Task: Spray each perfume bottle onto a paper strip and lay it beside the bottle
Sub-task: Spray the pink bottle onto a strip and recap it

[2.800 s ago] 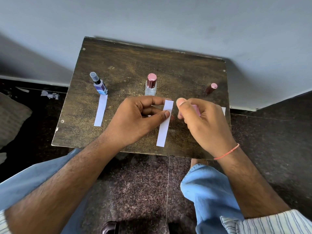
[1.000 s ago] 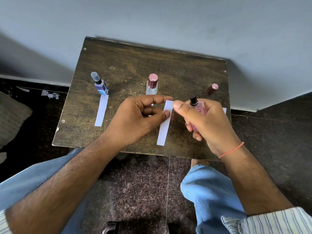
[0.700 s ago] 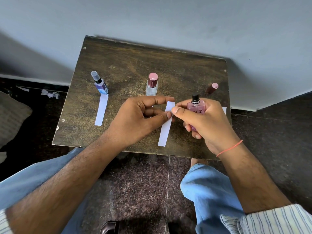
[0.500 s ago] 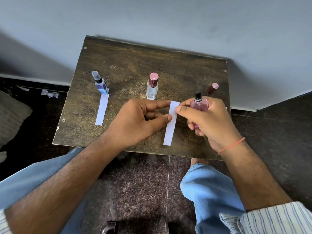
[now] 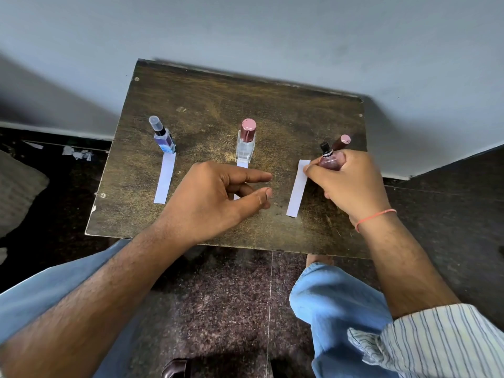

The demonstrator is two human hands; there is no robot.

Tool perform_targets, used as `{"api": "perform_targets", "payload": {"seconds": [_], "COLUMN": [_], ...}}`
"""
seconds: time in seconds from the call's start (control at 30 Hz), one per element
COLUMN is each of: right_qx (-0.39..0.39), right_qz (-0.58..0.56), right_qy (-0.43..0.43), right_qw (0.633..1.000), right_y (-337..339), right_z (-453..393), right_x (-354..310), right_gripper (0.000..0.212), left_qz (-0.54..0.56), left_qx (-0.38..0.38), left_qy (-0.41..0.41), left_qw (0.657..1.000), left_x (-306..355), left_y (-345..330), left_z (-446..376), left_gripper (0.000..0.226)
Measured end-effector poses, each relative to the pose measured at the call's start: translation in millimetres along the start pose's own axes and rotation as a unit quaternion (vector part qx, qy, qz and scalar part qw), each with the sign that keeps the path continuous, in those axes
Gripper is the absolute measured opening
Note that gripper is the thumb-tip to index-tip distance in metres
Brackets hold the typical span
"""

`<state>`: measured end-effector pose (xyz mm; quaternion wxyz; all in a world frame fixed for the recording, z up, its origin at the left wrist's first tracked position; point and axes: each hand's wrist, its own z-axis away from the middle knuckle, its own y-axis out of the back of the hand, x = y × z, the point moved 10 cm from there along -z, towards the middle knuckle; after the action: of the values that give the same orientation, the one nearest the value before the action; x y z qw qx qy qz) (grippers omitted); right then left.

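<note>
On the small dark wooden table (image 5: 218,99) a blue perfume bottle (image 5: 164,139) stands at the left with a white paper strip (image 5: 164,181) in front of it. A clear bottle with a pink cap (image 5: 246,141) stands in the middle; its strip (image 5: 242,164) is mostly hidden under my left hand (image 5: 218,197), which hovers open and holds nothing. My right hand (image 5: 351,184) grips the uncapped pink perfume bottle (image 5: 329,160) at the right, and its fingertip rests on the top of a third strip (image 5: 297,188) lying on the table. The loose pink cap (image 5: 341,141) stands just behind.
The table's far edge sits against a pale wall. My knees in blue jeans (image 5: 338,304) are below the near edge. Paper scraps (image 5: 77,153) lie on the dark floor at the left, beside a grey cushion (image 5: 16,192).
My left hand let go of the strip and opened. My right hand moved right with the pink bottle and the strip, which now lies on the table in front of the bottle.
</note>
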<state>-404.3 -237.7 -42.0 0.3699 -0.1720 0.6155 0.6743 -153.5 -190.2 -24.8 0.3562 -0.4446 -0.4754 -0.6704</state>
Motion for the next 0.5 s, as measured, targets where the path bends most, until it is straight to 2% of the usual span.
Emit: {"api": "perform_targets", "payload": {"seconds": [0.23, 0.5], "right_qx": [0.027, 0.027], "right_qz": [0.052, 0.061], "right_qy": [0.007, 0.016], "right_qw": [0.998, 0.998], "right_y": [5, 5], "right_z": [3, 2], "right_x": [-6, -12], "right_gripper": [0.038, 0.035], "left_qz": [0.014, 0.022], "left_qx": [0.000, -0.002], "left_qy": [-0.003, -0.009], "left_qw": [1.000, 1.000], "left_x": [-4, -4], "left_y": [3, 6], "left_z": [1, 3], "left_gripper": [0.028, 0.025]}}
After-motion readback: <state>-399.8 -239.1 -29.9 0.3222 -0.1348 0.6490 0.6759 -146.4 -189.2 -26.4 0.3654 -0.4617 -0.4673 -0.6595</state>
